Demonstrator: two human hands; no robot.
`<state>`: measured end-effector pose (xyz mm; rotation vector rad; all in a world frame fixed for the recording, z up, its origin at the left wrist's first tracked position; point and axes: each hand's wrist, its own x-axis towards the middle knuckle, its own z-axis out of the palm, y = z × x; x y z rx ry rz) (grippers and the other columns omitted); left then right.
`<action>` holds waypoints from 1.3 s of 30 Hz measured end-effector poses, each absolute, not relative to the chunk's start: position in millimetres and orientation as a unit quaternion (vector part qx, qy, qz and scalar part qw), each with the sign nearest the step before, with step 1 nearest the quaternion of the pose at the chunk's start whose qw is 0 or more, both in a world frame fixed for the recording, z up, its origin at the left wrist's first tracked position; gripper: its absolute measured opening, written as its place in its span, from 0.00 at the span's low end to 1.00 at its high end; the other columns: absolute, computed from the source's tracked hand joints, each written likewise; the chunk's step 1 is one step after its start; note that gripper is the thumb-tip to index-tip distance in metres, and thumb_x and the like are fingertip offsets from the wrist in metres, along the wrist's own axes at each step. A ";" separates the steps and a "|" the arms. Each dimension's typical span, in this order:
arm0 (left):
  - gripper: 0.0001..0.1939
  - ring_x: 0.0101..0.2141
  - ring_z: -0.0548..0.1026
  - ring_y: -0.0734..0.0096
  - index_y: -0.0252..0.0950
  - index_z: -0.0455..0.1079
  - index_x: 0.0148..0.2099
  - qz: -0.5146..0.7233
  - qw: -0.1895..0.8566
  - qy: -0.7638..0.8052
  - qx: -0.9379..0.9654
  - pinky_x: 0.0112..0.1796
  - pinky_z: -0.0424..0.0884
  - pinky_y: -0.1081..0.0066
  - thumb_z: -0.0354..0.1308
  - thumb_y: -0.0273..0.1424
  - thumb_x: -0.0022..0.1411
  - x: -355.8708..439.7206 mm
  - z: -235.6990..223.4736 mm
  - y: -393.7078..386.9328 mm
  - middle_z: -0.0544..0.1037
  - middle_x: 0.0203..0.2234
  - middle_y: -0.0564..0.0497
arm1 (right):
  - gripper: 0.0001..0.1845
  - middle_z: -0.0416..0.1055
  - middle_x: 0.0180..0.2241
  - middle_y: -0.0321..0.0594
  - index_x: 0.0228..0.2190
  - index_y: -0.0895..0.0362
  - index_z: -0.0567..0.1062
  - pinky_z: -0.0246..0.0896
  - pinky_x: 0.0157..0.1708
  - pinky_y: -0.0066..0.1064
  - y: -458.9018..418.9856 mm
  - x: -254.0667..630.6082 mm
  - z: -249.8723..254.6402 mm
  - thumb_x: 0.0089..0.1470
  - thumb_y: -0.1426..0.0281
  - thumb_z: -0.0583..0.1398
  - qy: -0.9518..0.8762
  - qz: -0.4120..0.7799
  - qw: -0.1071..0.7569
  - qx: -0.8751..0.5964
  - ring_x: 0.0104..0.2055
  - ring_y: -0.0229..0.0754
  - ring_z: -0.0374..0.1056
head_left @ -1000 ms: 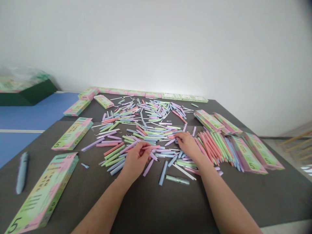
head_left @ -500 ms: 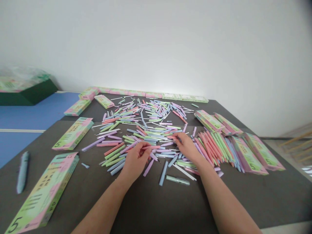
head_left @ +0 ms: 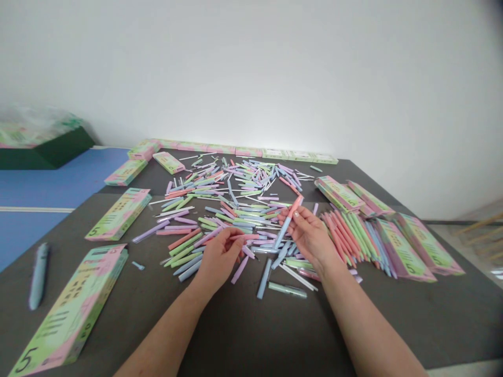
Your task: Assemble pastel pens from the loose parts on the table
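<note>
My left hand (head_left: 220,255) is closed in a pinch at the near edge of a pile of loose pen parts (head_left: 245,212). A coral pen (head_left: 252,237) with a bluish end juts out to the right from between its thumb and finger. To the right, my right hand (head_left: 310,238) grips a two-coloured pen (head_left: 287,222), coral at the top and blue below, tilted above the pile. Several coral, green, blue and purple pens lie in a sorted row (head_left: 349,238) beside my right wrist. Below the hands are a blue pen barrel (head_left: 264,280) and a clear-ended green pen (head_left: 287,290).
Printed pen boxes lie on the dark table (head_left: 251,335): a near left box (head_left: 74,303), another left box (head_left: 120,213), right-hand boxes (head_left: 404,246) and a row along the wall (head_left: 251,152). A thick blue pen-shaped object (head_left: 38,277) lies far left. A green bin (head_left: 47,149) stands behind.
My right hand has come up and slightly right from the pile and turned, with the coral-and-blue pen now raised in its fingers. My left hand has stayed nearly still.
</note>
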<state>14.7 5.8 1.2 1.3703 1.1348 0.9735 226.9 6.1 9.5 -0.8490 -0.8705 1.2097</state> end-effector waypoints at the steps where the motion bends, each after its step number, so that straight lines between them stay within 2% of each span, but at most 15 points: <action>1: 0.11 0.21 0.69 0.74 0.34 0.68 0.38 0.404 0.527 0.477 0.576 0.22 0.66 0.75 0.55 0.36 0.57 14.6 1.5 5.8 0.72 0.23 0.54 | 0.08 0.77 0.34 0.39 0.34 0.54 0.74 0.68 0.45 0.38 6.4 226.6 8.6 0.50 0.66 0.65 -0.374 0.546 0.655 -0.365 0.39 0.43 0.74; 7: 0.11 0.20 0.68 0.74 0.34 0.67 0.39 0.377 0.521 0.481 0.595 0.23 0.65 0.75 0.54 0.36 0.59 14.0 3.7 4.6 0.70 0.21 0.56 | 0.08 0.77 0.38 0.40 0.34 0.54 0.74 0.65 0.47 0.38 6.9 221.2 2.7 0.51 0.65 0.64 -0.366 0.566 0.641 -0.367 0.42 0.43 0.73; 12: 0.11 0.21 0.68 0.74 0.34 0.67 0.39 0.351 0.502 0.487 0.623 0.24 0.65 0.74 0.52 0.37 0.61 13.9 5.1 3.5 0.70 0.21 0.56 | 0.07 0.76 0.36 0.38 0.31 0.55 0.75 0.59 0.49 0.33 8.2 214.7 -0.8 0.50 0.65 0.65 -0.409 0.498 0.642 -0.415 0.42 0.39 0.69; 14: 0.11 0.21 0.69 0.74 0.34 0.67 0.40 0.343 0.497 0.491 0.628 0.24 0.65 0.74 0.52 0.37 0.61 13.5 4.6 3.6 0.70 0.21 0.56 | 0.08 0.75 0.35 0.37 0.32 0.55 0.75 0.59 0.47 0.31 9.6 218.9 -0.9 0.49 0.65 0.64 -0.414 0.463 0.655 -0.430 0.39 0.37 0.69; 17: 0.12 0.22 0.69 0.72 0.35 0.68 0.41 0.330 0.481 0.497 0.642 0.25 0.65 0.73 0.51 0.38 0.61 12.1 1.7 4.0 0.70 0.22 0.56 | 0.09 0.72 0.28 0.34 0.31 0.55 0.73 0.61 0.38 0.29 11.6 233.4 -0.9 0.49 0.64 0.63 -0.423 0.404 0.655 -0.479 0.32 0.36 0.66; 21: 0.11 0.23 0.70 0.71 0.36 0.69 0.41 0.309 0.442 0.507 0.672 0.26 0.65 0.72 0.52 0.36 0.61 10.5 -3.8 5.3 0.73 0.25 0.54 | 0.12 0.67 0.21 0.33 0.28 0.56 0.69 0.58 0.26 0.28 13.2 247.8 -5.9 0.53 0.60 0.56 -0.502 0.328 0.518 -0.610 0.22 0.36 0.61; 23: 0.11 0.23 0.70 0.72 0.36 0.69 0.42 0.298 0.429 0.511 0.682 0.26 0.65 0.72 0.52 0.35 0.60 10.4 -5.3 6.0 0.74 0.27 0.53 | 0.11 0.67 0.19 0.33 0.26 0.56 0.69 0.55 0.24 0.28 13.0 245.4 -10.3 0.51 0.61 0.57 -0.539 0.313 0.449 -0.640 0.21 0.36 0.60; 25: 0.11 0.23 0.71 0.71 0.36 0.69 0.42 0.289 0.417 0.516 0.690 0.26 0.65 0.71 0.51 0.34 0.60 10.7 -5.4 6.5 0.75 0.28 0.52 | 0.09 0.68 0.19 0.33 0.25 0.57 0.71 0.53 0.23 0.28 11.5 237.4 -14.0 0.48 0.63 0.59 -0.562 0.303 0.415 -0.649 0.20 0.36 0.60; 29: 0.10 0.25 0.72 0.70 0.36 0.70 0.42 0.272 0.394 0.528 0.702 0.28 0.65 0.71 0.51 0.32 0.59 11.2 -2.8 7.2 0.76 0.29 0.52 | 0.07 0.72 0.21 0.34 0.26 0.56 0.75 0.52 0.25 0.27 4.9 220.7 -14.5 0.48 0.66 0.60 -0.605 0.265 0.366 -0.655 0.22 0.37 0.63; 32: 0.09 0.29 0.73 0.68 0.36 0.70 0.41 0.271 0.377 0.526 0.712 0.30 0.65 0.70 0.51 0.30 0.59 11.3 -2.4 7.6 0.76 0.30 0.51 | 0.09 0.76 0.25 0.35 0.30 0.55 0.77 0.57 0.26 0.27 2.3 220.3 -10.7 0.53 0.67 0.57 -0.661 0.184 0.301 -0.663 0.25 0.38 0.67; 35: 0.08 0.31 0.73 0.67 0.36 0.70 0.39 0.277 0.371 0.515 0.721 0.33 0.65 0.69 0.52 0.30 0.58 11.2 -3.9 8.2 0.77 0.31 0.51 | 0.13 0.78 0.36 0.40 0.36 0.57 0.78 0.63 0.37 0.29 9.0 231.9 -5.2 0.56 0.73 0.53 -0.675 0.101 0.266 -0.681 0.35 0.41 0.72; 37: 0.08 0.31 0.73 0.67 0.36 0.70 0.39 0.283 0.375 0.511 0.719 0.33 0.66 0.69 0.51 0.30 0.58 11.1 -4.9 8.5 0.77 0.31 0.51 | 0.16 0.77 0.41 0.45 0.39 0.59 0.78 0.61 0.45 0.31 20.0 242.7 -1.1 0.56 0.77 0.51 -0.674 0.076 0.259 -0.688 0.43 0.43 0.71; 39: 0.09 0.32 0.73 0.66 0.36 0.70 0.39 0.287 0.376 0.512 0.717 0.33 0.66 0.69 0.52 0.30 0.58 10.9 -4.9 8.6 0.77 0.31 0.50 | 0.18 0.76 0.43 0.47 0.40 0.61 0.78 0.59 0.50 0.32 34.6 252.4 2.5 0.55 0.79 0.51 -0.683 0.058 0.237 -0.688 0.46 0.44 0.70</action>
